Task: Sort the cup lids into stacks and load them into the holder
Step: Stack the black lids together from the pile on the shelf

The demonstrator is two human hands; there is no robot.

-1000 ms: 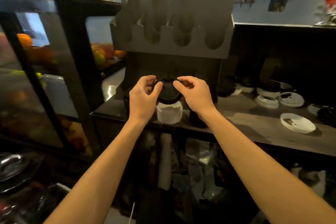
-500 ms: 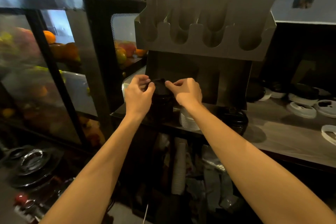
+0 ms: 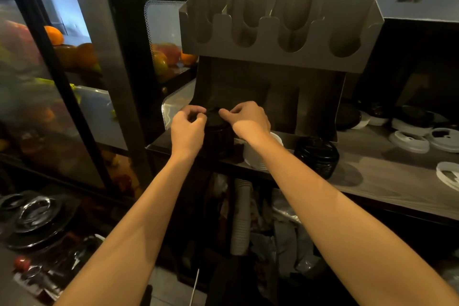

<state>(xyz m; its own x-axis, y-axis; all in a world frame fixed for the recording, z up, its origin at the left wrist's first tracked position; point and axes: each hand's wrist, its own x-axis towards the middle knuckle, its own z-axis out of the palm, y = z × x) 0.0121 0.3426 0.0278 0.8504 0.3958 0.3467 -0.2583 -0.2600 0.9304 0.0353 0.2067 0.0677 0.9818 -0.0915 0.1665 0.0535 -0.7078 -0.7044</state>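
Dim counter [image 3: 387, 181] under the holder [image 3: 273, 57]: the black lid [image 3: 214, 115], held over the white stack [image 3: 253, 156] a second ago, now sits atop the black stack [image 3: 218, 141] at the left end. Left hand [image 3: 187, 129] and right hand [image 3: 249, 120] both pinch its rim, fingers curled. Holder slots look unloaded, and loose white lids [image 3: 409, 141] remain on the right.

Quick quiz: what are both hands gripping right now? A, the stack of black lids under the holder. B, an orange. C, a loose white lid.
A: the left hand and right hand pinch the top of the stack of black lids below the holder.
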